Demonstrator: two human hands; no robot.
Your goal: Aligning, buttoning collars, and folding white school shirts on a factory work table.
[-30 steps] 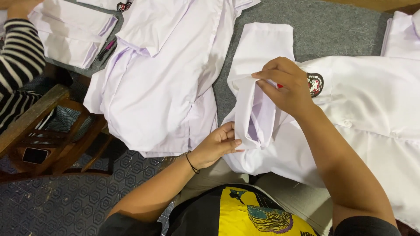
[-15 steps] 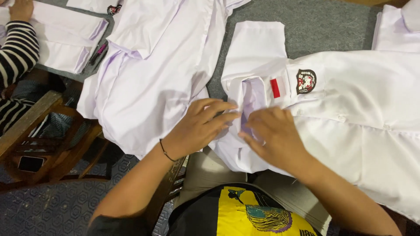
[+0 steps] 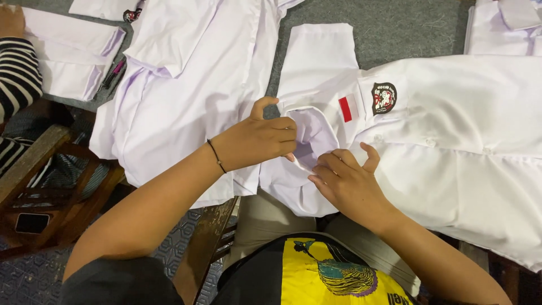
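Since half a second ago the left hand (image 3: 257, 138) has curled shut on the white shirt's (image 3: 451, 147) sleeve opening (image 3: 313, 138); the right hand (image 3: 347, 181) now pinches the cuff edge; both hands are spreading the sleeve on the grey table (image 3: 406, 28).

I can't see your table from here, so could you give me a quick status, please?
Left hand and right hand both pinching the white shirt at its collar. Second white shirt lies alongside, apart.

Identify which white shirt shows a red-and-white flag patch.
The shirt under both hands, at right. Its chest bears the flag patch beside a round badge; the big shirt on its left shows neither.
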